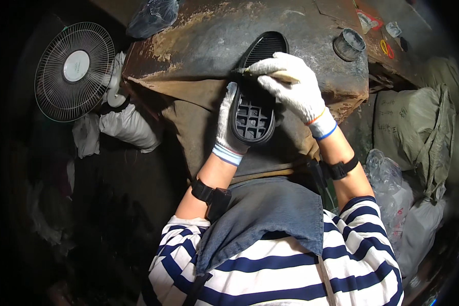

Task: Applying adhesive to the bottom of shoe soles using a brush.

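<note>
A black shoe sole (253, 120) is held out over my lap, its open grid-patterned heel toward me and its ribbed toe part at the table edge. My left hand (225, 117), in a white knit glove, grips the sole along its left side, with most fingers hidden beneath it. Over the middle of the sole, my gloved right hand (290, 84) is closed around a slim tool with a pale handle (284, 77). The tool's dark tip points left, by the sole's edge; its exact kind is unclear.
A worn, stained table (209, 48) stands ahead, with a crusted tin can (349, 44) and yellow-handled scissors (387, 49) to the right. A white fan (76, 66) is at the left. Full sacks (408, 127) and clear plastic bags (390, 183) crowd the right side.
</note>
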A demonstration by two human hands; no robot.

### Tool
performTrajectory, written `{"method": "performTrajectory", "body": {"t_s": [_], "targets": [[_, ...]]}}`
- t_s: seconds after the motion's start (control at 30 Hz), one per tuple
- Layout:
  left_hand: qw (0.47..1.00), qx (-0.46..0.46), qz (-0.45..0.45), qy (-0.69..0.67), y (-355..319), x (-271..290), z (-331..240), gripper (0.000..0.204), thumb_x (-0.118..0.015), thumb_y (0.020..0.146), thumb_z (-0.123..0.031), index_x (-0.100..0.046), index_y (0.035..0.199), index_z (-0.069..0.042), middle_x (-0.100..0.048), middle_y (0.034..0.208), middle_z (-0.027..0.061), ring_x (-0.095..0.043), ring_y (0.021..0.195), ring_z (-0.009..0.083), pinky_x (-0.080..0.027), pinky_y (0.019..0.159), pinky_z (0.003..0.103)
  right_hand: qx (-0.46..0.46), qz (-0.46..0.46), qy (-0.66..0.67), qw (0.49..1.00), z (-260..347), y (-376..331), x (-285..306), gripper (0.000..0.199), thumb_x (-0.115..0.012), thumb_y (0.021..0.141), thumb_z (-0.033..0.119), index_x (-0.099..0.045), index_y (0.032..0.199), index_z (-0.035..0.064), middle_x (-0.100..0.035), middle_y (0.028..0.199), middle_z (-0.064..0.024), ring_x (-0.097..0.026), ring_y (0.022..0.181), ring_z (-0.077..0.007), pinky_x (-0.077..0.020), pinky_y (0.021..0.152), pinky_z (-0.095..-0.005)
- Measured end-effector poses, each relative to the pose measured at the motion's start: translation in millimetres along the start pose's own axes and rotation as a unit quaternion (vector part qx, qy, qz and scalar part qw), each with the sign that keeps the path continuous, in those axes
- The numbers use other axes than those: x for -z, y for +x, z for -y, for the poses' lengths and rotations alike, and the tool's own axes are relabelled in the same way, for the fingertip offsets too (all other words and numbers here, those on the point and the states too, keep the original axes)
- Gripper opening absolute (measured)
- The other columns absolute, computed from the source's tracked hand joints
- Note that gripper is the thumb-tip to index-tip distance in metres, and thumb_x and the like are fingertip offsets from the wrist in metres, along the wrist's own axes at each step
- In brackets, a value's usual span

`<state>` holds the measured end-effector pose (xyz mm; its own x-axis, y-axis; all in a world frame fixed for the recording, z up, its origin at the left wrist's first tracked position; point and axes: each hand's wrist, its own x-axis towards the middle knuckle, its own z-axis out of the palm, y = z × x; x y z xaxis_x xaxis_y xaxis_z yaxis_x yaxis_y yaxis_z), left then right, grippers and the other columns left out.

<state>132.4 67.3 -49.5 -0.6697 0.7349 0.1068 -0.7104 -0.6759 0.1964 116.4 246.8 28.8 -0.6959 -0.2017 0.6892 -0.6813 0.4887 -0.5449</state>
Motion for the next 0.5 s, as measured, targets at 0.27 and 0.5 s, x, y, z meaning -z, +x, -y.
{"method": "performTrajectory", "body": {"t_s": [0.27,0.5], "targets": [[0.992,-0.061,0.106,-0.032,-4.7,9.6,-10.5,0.063,-0.034,0.109,-0.05,-0.042,0.153,-0.005,-0.05,0.154,0.0149,-0.049,0.14,0.0282,-0.037,0.121,0.044,0.082,0.032,-0.049,0.995,49.1,-20.5,-7.5,0.027,-0.083,0.077,0.019,-0.08,0.104,0.0195,-0.077,0.103,-0.0014,-0.071,0.103,-0.0243,-0.05,0.105,-0.0398],[0.99,-0.087,-0.072,0.088,-7.4,-13.1,-52.7,0.089,-0.051,0.095,-0.072,-0.055,0.142,0.003,-0.064,0.129,0.0307,-0.067,0.114,0.0421,-0.056,0.1,0.052,0.131,0.111,-0.008,0.985,72.6,-36.4,15.4,0.022,-0.082,0.08,0.018,-0.079,0.101,0.017,-0.077,0.108,-0.0025,-0.069,0.109,-0.0261,-0.0495,0.106,-0.044]]}}
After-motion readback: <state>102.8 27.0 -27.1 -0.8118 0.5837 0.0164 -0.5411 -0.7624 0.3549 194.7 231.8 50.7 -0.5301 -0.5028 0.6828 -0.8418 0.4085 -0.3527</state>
